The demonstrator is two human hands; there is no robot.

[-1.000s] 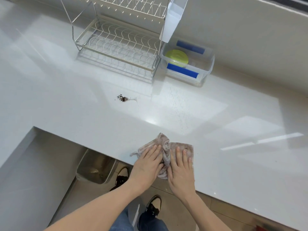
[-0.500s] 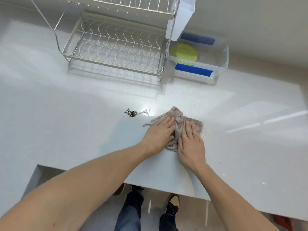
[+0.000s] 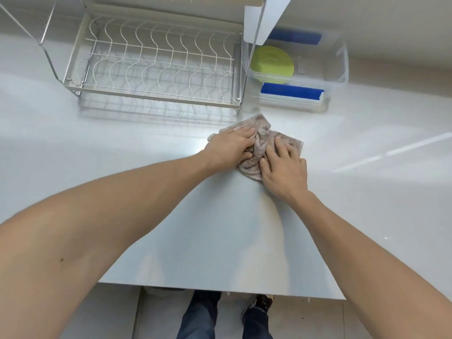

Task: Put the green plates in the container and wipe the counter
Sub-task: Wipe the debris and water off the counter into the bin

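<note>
While both arms are being stretched over the white counter (image 3: 171,241), a crumpled beige cloth (image 3: 260,145) is being pressed flat onto it by the left hand (image 3: 230,148) & right hand (image 3: 285,168), fingers extended on top, not curled round it. Cloth is being kept just in front of the wire dish rack (image 3: 156,69). Green plates (image 3: 272,63) are being held inside the clear container (image 3: 337,69) w/ blue clips, right of the rack.
</note>
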